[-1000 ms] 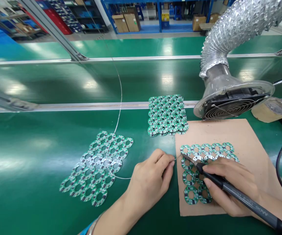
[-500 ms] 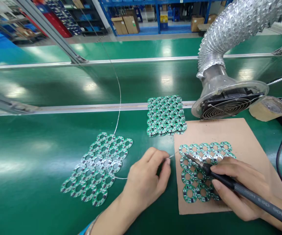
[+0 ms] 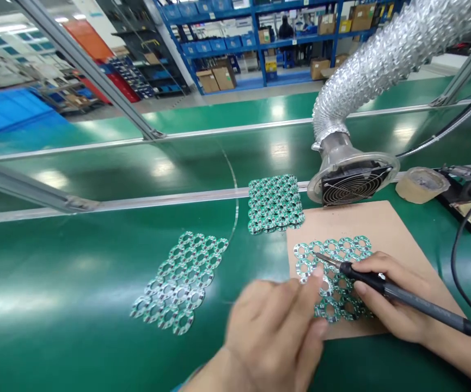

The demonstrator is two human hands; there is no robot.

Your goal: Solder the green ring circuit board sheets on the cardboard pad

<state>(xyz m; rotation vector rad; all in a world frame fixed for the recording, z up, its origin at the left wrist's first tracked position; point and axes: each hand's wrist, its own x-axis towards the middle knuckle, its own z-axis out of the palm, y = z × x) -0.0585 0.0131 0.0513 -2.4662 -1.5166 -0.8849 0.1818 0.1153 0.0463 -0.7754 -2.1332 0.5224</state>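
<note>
Near three green ring sheets (image 3: 333, 247), the right hand (image 3: 386, 310) gripped one thin black iron (image 3: 423, 307); the blurry left hand (image 3: 276, 332) had an unclear grip.

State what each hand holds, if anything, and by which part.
The right hand grips the soldering iron at its black handle's front. The left hand is blurred over the board panel: its hold cannot be told.

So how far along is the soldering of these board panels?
Possibly done: the side panel lying apart on the belt. In hand: the right hand holds the soldering iron, tip at the panel on the mat; the blurred left hand overlaps its edge. Left: seemingly the stack by the rail.
</note>
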